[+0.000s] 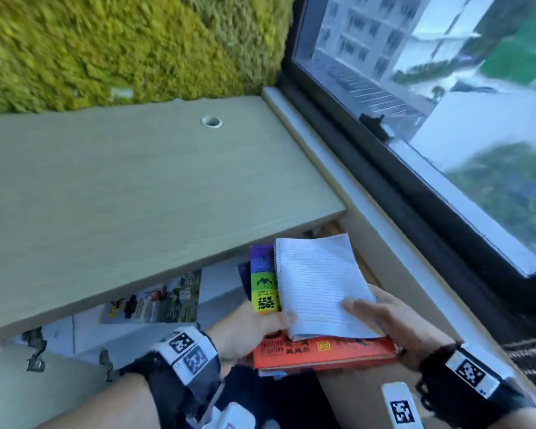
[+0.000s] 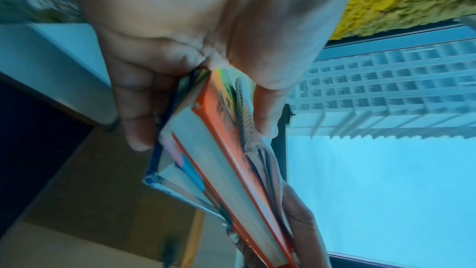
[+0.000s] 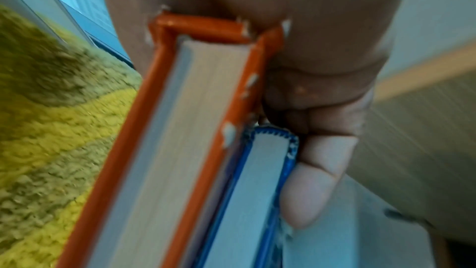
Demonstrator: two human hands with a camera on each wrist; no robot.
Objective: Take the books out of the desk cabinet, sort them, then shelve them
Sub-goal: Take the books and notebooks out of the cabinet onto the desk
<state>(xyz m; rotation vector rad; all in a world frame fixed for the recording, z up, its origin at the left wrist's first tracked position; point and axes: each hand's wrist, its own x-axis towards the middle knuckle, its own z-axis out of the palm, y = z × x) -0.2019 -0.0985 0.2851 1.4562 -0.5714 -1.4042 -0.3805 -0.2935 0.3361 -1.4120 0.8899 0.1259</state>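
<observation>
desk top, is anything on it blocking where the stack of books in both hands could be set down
Nothing visible does. The desk top shows bare wood apart from a cable hole near its back edge. The stack of books, held by the left hand and right hand, sits below the desk's front edge, so it must be lifted over it.

From the head camera we look down from above at the desk top, the window on the right, and both hands holding a stack of books near the bottom edge. The left wrist camera sits very close to the left hand and looks along it, past the stack's edge to the window. The right wrist camera is just as close to the right hand, and all three views share the orange book.
</observation>
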